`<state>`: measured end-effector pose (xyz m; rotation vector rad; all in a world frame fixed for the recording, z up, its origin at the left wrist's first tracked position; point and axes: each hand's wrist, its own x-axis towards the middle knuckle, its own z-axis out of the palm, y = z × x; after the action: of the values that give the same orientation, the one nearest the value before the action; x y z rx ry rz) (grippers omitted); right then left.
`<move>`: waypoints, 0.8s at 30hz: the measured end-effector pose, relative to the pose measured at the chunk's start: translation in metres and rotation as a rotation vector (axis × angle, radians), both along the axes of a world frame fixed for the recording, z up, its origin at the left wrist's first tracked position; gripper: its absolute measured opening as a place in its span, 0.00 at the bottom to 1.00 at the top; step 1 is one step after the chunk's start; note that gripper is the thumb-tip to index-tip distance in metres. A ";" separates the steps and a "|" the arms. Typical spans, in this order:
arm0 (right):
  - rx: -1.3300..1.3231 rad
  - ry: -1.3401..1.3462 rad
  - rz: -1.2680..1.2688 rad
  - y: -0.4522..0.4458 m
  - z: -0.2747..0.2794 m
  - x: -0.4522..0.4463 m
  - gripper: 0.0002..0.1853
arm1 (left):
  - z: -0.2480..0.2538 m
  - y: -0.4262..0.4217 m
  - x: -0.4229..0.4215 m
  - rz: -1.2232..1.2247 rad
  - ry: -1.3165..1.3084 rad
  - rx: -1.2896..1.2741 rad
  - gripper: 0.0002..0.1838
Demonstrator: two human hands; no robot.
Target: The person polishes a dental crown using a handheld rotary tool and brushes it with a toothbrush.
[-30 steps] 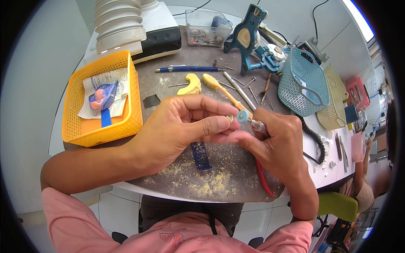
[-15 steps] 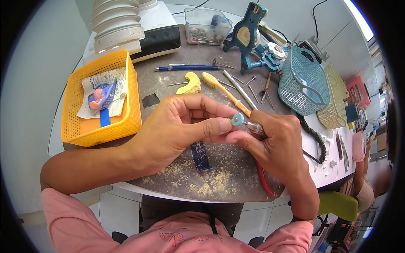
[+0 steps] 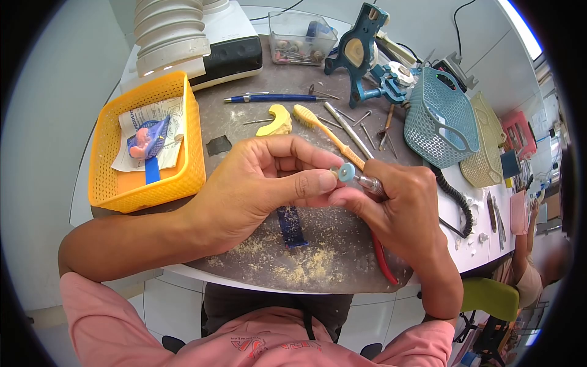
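My right hand (image 3: 397, 199) is wrapped round a silver rotary handpiece (image 3: 370, 185) with a light blue polishing wheel (image 3: 347, 172) on its tip. My left hand (image 3: 269, 183) pinches a tiny piece (image 3: 334, 170) between thumb and fingertips, right beside the wheel. Most of that piece is hidden, so its kind cannot be made out. Both hands meet over the bench mat, fingertips almost touching. Beneath them lies a dark blue strip (image 3: 292, 229) amid yellowish dust (image 3: 312, 266). Just beyond are a yellow dental cast (image 3: 278, 119) and a toothbrush (image 3: 330, 133).
A yellow basket (image 3: 194, 159) with pink and blue dental work stands left. Behind are a blue pen (image 3: 275, 98), a clear box of burs (image 3: 302, 40) and a blue articulator (image 3: 361, 55). Red-handled pliers (image 3: 383, 260), blue-grey basket (image 3: 440, 122) and coiled cord (image 3: 458, 202) lie right. Another person sits far right.
The blue wheel has shifted very slightly to the right and its angle differs a little. Both hands keep their grips and nearly the same place.
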<state>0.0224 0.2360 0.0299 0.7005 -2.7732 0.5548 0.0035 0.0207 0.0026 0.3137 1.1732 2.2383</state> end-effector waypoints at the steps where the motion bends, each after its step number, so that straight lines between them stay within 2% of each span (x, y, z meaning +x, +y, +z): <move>1: 0.019 0.020 0.010 0.000 0.000 0.000 0.29 | 0.000 0.000 0.000 0.001 0.000 -0.009 0.12; 24: 0.017 0.022 0.021 0.000 0.001 0.000 0.28 | -0.003 0.000 0.000 -0.004 0.020 -0.030 0.12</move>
<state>0.0226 0.2362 0.0314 0.7358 -2.7565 0.5255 0.0031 0.0204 -0.0005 0.3266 1.2141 2.2162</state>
